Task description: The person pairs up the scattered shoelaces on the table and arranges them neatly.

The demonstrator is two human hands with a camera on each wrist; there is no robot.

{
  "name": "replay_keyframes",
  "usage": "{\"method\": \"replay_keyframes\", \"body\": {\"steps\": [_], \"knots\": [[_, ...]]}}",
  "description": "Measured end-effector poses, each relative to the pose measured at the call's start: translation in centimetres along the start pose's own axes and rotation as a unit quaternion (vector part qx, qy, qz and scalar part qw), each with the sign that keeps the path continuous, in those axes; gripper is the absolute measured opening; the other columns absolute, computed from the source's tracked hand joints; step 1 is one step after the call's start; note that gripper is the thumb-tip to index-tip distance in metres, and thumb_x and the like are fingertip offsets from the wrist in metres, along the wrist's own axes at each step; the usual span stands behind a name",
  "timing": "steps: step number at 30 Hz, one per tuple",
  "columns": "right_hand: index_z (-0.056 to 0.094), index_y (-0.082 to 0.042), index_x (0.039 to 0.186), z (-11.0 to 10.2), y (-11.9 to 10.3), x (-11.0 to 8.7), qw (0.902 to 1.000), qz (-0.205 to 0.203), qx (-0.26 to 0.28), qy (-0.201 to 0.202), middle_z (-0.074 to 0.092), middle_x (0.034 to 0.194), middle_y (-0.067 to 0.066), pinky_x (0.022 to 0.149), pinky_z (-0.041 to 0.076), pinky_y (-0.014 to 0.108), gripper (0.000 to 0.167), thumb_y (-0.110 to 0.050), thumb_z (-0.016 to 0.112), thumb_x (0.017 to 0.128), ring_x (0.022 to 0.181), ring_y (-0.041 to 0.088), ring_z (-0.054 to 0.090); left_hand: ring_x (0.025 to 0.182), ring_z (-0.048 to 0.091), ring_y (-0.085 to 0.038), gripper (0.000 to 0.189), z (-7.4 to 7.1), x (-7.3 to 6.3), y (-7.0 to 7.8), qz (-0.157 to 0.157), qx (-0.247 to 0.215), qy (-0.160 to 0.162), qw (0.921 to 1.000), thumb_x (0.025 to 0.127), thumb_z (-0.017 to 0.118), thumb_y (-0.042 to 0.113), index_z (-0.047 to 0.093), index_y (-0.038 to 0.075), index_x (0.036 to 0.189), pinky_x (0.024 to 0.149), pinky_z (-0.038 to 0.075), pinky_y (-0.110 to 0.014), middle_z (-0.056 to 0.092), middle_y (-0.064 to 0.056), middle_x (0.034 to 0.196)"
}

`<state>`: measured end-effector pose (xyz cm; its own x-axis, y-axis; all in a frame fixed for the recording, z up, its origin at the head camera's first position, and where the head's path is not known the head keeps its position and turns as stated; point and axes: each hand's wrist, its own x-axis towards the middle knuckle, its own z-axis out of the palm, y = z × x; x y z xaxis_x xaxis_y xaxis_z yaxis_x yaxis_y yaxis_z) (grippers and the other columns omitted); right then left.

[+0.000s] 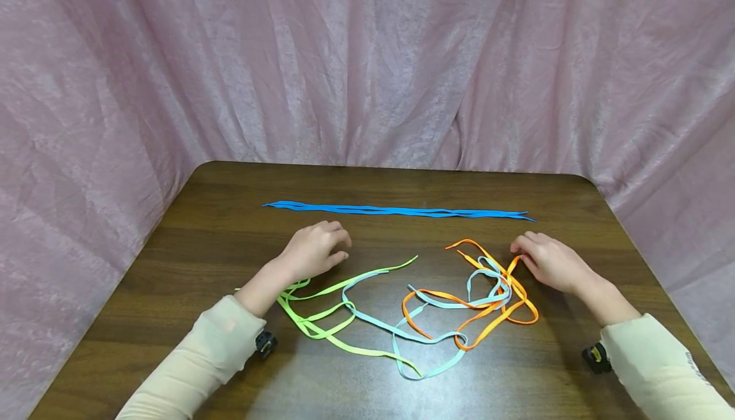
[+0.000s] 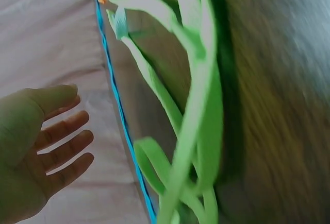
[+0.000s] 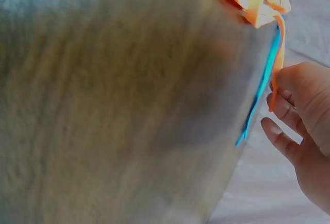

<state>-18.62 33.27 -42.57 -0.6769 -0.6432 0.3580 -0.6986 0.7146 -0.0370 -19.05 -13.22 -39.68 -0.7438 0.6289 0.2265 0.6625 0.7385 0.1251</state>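
Note:
My right hand (image 1: pixel 548 262) pinches one end of an orange shoelace (image 3: pixel 281 44) between thumb and fingers. The rest of that orange lace lies in loops on the table, tangled with a pale blue shoelace (image 1: pixel 383 326). My left hand (image 1: pixel 314 249) holds nothing; its fingers (image 2: pixel 67 131) are loosely bent and spread above the table. A lime green shoelace (image 2: pixel 209 105) lies in loose loops beneath the left wrist, partly hidden by the forearm in the head view. Its near end crosses the pale blue lace.
Bright blue shoelaces (image 1: pixel 396 211) lie stretched side by side along the far part of the brown wooden table (image 1: pixel 189 267). A pink curtain (image 1: pixel 367 69) hangs behind the table and at both sides. Each wrist carries a small black camera.

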Motion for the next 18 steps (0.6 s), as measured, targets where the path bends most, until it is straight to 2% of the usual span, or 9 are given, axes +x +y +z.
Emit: {"method": "replay_keyframes", "body": {"steps": [4,14,18], "knots": [[0.061,-0.010,0.079,-0.7,0.4,0.0,0.9998,0.006,-0.004,0.019,0.054,0.077,-0.003,0.060,0.046,0.035,0.021,0.006,0.066,0.068,0.068,0.015,0.055,0.083,0.058,-0.015,0.012,0.1,0.4,1.0,0.020,-0.001,-0.006,0.9998,0.081,0.069,0.024,0.066,0.019,0.091,0.065,0.049,-0.030,0.060,0.006,0.091],[0.060,-0.011,0.080,-2.5,1.0,-0.1,0.9987,0.031,-0.004,0.040,0.053,0.073,-0.006,0.056,0.042,0.029,0.026,0.008,0.068,0.064,0.065,0.007,0.047,0.083,0.057,-0.013,0.014,0.7,1.5,3.8,0.071,0.001,-0.023,0.9972,0.081,0.068,0.026,0.066,0.019,0.094,0.070,0.048,-0.029,0.060,0.005,0.093],[0.060,-0.013,0.080,-2.9,1.2,-0.3,0.9979,0.044,-0.007,0.046,0.052,0.072,-0.007,0.055,0.041,0.029,0.028,0.007,0.069,0.063,0.064,0.007,0.047,0.085,0.056,-0.014,0.017,1.0,2.1,5.1,0.100,0.006,-0.033,0.9944,0.081,0.068,0.028,0.066,0.019,0.095,0.073,0.048,-0.029,0.060,0.005,0.094]]}}
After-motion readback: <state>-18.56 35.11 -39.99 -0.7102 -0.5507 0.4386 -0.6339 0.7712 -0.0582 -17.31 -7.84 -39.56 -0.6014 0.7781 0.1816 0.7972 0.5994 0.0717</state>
